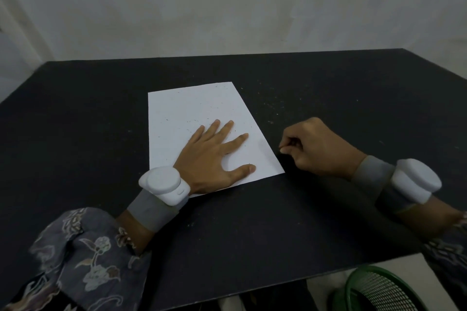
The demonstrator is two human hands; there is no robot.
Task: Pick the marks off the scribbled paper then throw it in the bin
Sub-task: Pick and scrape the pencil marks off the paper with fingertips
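A black table (252,222) fills the room's middle. A green mesh bin (374,290) sits below its edge at five o'clock. The white paper (192,108), flecked with tiny marks, lies at the table's centre. The left hand (214,156) presses flat on it, grip spread. The right hand (318,149), at three o'clock beside the sheet, has its grip curled, fingertips pressed together; what they pinch is too small to tell.

The left hand (214,156) is laid flat, palm down, fingers straight and spread, thumb held out toward the near edge. The right hand (318,149) is curled into a loose fist, thumb and forefinger pinched together at their tips; whether anything is held there cannot be told. Both wrists are wrapped in grey bands carrying white round devices.
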